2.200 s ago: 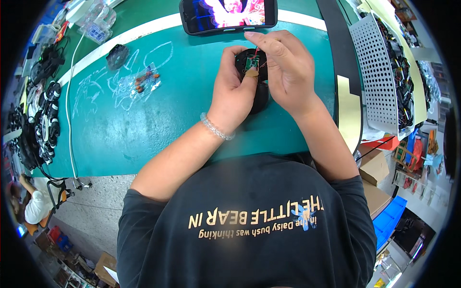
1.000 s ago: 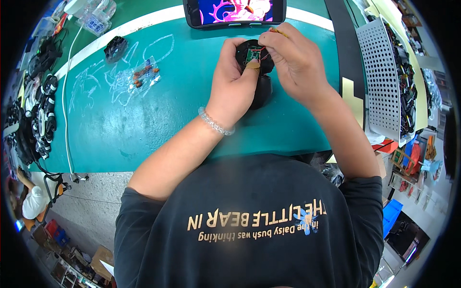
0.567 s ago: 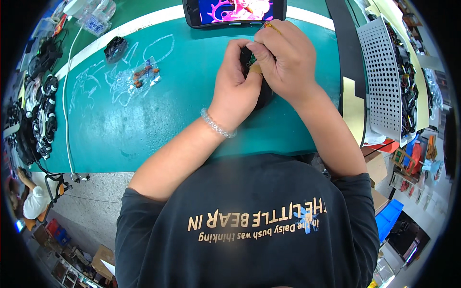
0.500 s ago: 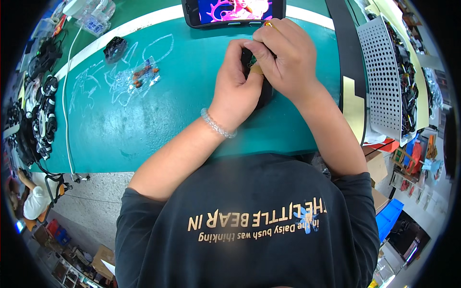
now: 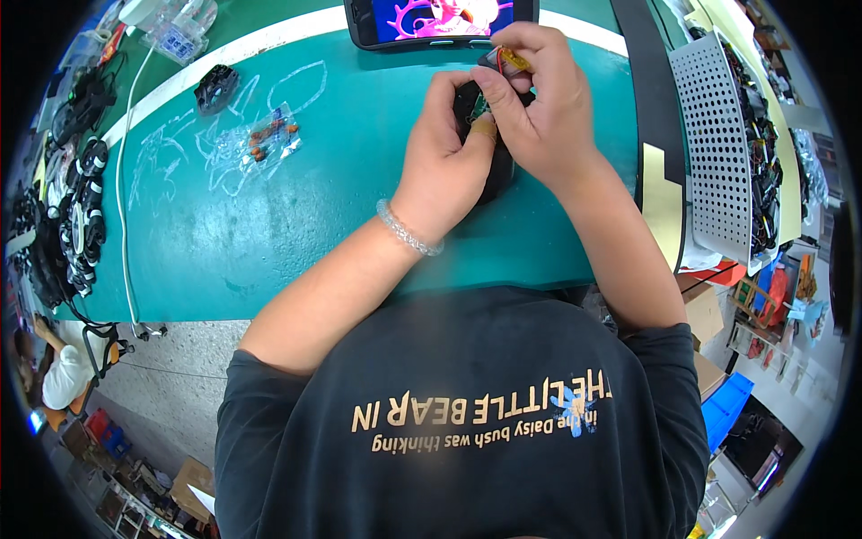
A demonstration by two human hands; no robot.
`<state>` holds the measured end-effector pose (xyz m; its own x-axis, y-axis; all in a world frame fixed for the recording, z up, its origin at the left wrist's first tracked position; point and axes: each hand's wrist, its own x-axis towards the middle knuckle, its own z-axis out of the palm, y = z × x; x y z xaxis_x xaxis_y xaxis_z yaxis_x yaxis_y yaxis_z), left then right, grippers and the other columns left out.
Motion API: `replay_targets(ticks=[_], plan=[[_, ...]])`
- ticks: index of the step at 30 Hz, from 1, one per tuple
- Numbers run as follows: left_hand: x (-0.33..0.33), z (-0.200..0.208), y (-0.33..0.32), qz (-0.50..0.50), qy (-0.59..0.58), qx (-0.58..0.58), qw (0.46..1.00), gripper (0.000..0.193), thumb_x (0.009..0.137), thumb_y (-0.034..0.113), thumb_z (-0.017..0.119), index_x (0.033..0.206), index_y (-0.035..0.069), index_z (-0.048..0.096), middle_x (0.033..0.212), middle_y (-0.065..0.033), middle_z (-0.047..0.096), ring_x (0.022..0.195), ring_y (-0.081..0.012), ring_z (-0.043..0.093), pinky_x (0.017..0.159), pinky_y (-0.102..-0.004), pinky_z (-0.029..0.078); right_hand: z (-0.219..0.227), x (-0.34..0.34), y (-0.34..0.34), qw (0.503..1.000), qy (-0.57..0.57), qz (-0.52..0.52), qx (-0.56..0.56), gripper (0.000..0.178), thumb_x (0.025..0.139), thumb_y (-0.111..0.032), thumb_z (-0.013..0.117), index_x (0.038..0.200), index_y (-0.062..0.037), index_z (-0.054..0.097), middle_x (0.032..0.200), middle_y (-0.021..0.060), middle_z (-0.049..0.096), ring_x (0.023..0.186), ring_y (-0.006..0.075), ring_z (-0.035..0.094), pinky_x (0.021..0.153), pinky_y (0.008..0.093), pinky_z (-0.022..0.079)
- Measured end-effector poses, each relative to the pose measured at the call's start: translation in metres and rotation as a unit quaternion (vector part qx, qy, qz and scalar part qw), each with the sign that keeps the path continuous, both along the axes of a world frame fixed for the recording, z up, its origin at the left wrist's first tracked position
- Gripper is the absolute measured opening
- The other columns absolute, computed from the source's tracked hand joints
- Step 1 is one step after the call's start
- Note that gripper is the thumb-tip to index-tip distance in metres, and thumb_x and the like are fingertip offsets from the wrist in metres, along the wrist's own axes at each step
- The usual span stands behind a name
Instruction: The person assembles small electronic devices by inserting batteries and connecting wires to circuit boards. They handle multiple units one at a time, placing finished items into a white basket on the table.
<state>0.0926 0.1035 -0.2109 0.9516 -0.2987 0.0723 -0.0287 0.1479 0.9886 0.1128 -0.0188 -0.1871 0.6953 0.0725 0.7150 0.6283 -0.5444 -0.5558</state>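
At the far middle of the green table, my left hand is closed around a black rounded casing. A small green circuit board shows in its upper part, and a tan bandage wraps the left thumb. Just right of it, my right hand pinches a small battery with yellow tape and a red wire, above the casing's far end. Fingers hide much of the casing, and I cannot tell whether the battery's wires join the board.
A phone with a lit screen lies beyond my hands. To the left are a clear bag of small brown parts, a black piece and bundled cables. A white perforated basket of black parts stands right. Another person sits far left.
My right hand has turned and its fingers have lifted, bringing the battery with yellow tape and red wire into fuller view. My left hand stays on the casing, and more of the green board shows.
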Motion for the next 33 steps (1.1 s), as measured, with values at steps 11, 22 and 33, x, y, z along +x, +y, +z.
replay_targets(ticks=[11,22,33], plan=[[0.0,-0.001,-0.001,0.02,0.021,-0.031,0.999,0.029,0.087,0.001,0.053,0.115,0.002,0.046,0.073,-0.0006,0.053,0.059,-0.0034,0.044,0.05,-0.0203,0.035,-0.005,-0.008,-0.013,0.998,-0.028,-0.007,-0.052,0.018,0.072,-0.005,0.072,0.084,-0.0019,0.06,0.066,0.0065,0.057,0.055,0.0182,0.05,0.049,0.0281,0.04],[0.0,0.001,0.0,0.033,0.064,-0.045,0.996,0.031,0.087,0.004,0.055,0.116,0.003,0.046,0.074,-0.0006,0.056,0.058,-0.003,0.045,0.048,-0.0196,0.035,0.003,-0.012,-0.023,0.991,0.002,-0.016,-0.132,0.012,0.074,-0.004,0.066,0.083,-0.0016,0.058,0.07,0.0083,0.057,0.061,0.0237,0.055,0.054,0.0324,0.043],[-0.001,-0.002,-0.001,0.022,0.021,-0.018,0.999,0.029,0.088,0.001,0.052,0.116,0.002,0.045,0.085,-0.0032,0.06,0.068,-0.0038,0.052,0.054,-0.0192,0.04,0.024,-0.014,-0.027,0.977,0.066,0.029,-0.199,0.009,0.075,-0.006,0.064,0.076,-0.0024,0.056,0.069,0.0096,0.055,0.063,0.0278,0.054,0.055,0.0364,0.042]])
